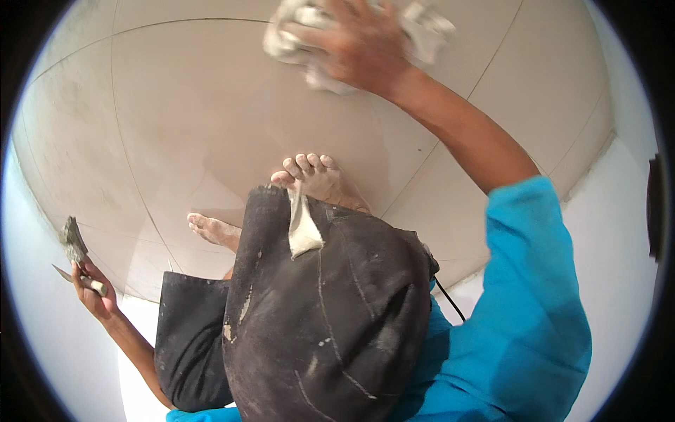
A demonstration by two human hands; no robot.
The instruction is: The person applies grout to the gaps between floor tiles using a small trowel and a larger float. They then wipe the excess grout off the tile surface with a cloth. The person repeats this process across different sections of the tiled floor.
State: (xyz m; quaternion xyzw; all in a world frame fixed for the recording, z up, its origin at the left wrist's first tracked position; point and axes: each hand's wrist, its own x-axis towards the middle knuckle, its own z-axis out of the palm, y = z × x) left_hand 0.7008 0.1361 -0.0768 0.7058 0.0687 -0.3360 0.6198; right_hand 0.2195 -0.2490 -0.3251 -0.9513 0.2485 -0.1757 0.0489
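At the top, my right hand (369, 53) presses a crumpled white cloth (285, 43) against the tiled floor (211, 105). Its fingers and the cloth are smeared by motion. Far out at the lower left, my left hand (97, 299) is closed around two tools. One has a short pale handle (95, 287) and a thin pointed blade, like a small knife or scraper. The other, pointing up, looks like a brush with worn grey-green bristles (72, 238); its lower part is hidden by the fingers.
My bare, dusty feet (313, 176) stand on the large beige tiles, in front of my dark stained trousers (330, 302). White walls (605, 225) border the floor on both sides. A dark object (655, 207) sits at the right rim.
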